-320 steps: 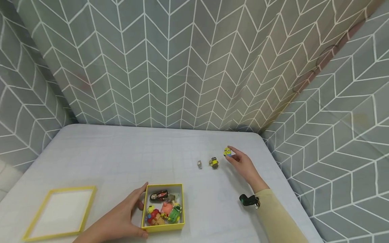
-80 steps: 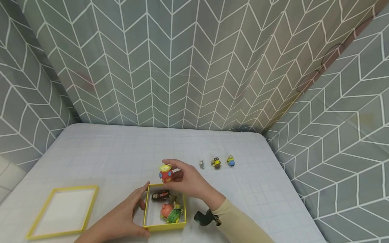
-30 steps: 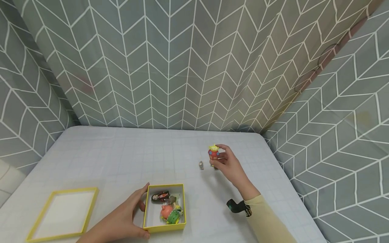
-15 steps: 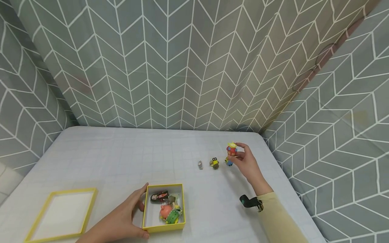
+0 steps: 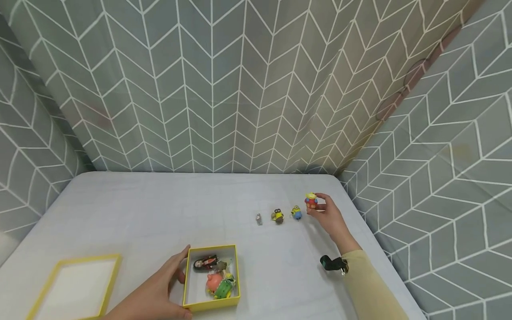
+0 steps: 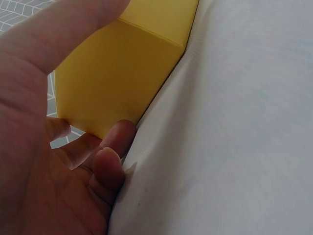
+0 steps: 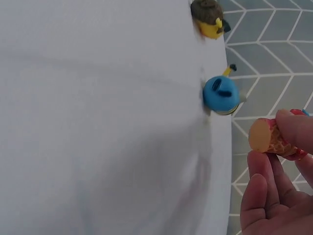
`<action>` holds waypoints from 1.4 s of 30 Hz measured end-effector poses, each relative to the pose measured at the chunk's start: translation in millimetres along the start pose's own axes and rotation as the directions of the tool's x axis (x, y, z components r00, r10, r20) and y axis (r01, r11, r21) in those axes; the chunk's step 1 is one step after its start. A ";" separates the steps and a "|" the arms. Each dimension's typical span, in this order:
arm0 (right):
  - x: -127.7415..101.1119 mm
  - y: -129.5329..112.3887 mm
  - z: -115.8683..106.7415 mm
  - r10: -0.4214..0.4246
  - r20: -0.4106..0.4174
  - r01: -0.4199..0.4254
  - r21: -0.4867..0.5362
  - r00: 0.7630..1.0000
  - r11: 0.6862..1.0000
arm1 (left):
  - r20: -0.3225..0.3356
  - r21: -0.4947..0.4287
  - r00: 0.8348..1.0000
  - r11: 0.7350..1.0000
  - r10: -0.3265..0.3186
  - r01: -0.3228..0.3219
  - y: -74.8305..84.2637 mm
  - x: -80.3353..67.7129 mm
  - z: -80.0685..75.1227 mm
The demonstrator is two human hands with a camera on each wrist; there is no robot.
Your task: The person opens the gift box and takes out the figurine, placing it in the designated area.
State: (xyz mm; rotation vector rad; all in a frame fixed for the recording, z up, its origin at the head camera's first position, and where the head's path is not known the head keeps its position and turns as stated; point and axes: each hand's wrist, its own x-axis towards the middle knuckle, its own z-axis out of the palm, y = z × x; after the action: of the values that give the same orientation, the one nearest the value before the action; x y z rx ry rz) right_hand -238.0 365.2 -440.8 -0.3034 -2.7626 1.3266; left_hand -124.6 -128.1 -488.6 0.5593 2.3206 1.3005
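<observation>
My right hand (image 5: pixel 330 220) pinches a small red toy figure (image 5: pixel 310 201) with a yellow head and blue sides, held upright over the table's far right. Its waffle-patterned base (image 7: pixel 274 137) shows in the right wrist view. Just left of it stands a blue-and-yellow minion figure (image 5: pixel 296 213), then a brown-and-yellow minion (image 5: pixel 278 216) and a tiny grey figurine (image 5: pixel 258 219). My left hand (image 5: pixel 158 284) grips the left side of an open yellow box (image 5: pixel 212 305), thumb at the near corner. Inside lie a dark-haired doll (image 5: pixel 206 263), a pink figure (image 5: pixel 214 281) and a green one (image 5: pixel 223 289).
A yellow-rimmed white lid (image 5: pixel 76 289) lies on the white table at the near left. Grey curtains (image 5: pixel 216 89) with a white zigzag pattern close off the back and sides. A black wrist device (image 5: pixel 333 263) juts from the right sleeve.
The red figure has left the box and travelled right, past the minions. The blue minion, in my right hand earlier, now stands on the table. My left hand keeps its grip.
</observation>
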 end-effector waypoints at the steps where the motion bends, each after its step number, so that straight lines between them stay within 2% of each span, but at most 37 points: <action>1: 1.2 2.2 0.0 0.003 0.003 -0.003 -0.002 1.000 1.000 | 0.002 -0.007 1.000 1.000 -0.008 0.008 0.0 -0.1 0.0; 6: 5.6 12.3 -1.5 0.025 0.003 -0.025 -0.027 1.000 0.999 | -0.001 -0.001 1.000 1.000 -0.026 0.026 2.9 -0.3 -0.1; 13: 8.3 20.8 -3.0 0.068 0.025 -0.068 -0.027 0.997 0.997 | -0.011 0.023 1.000 1.000 -0.003 0.004 4.2 -1.7 -0.5; 19: 8.3 24.9 -2.1 0.110 0.049 -0.108 -0.035 0.993 0.994 | -0.009 0.003 1.000 1.000 0.001 -0.001 2.8 -1.7 -0.9; 29: 9.3 24.5 -1.4 0.157 0.092 -0.150 -0.079 0.983 0.986 | 0.007 -0.033 1.000 0.999 -0.029 0.030 2.8 -2.4 0.2; 42: 11.0 21.9 -4.4 0.164 0.147 -0.151 -0.096 0.975 0.984 | -0.013 -0.008 1.000 1.000 0.021 -0.021 -1.0 -1.8 1.2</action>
State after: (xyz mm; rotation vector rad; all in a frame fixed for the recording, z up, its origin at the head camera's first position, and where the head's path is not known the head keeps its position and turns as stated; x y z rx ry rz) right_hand -244.8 384.2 -455.4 -0.4523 -2.9852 1.3219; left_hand -122.6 -128.7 -489.8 0.5753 2.3248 1.3269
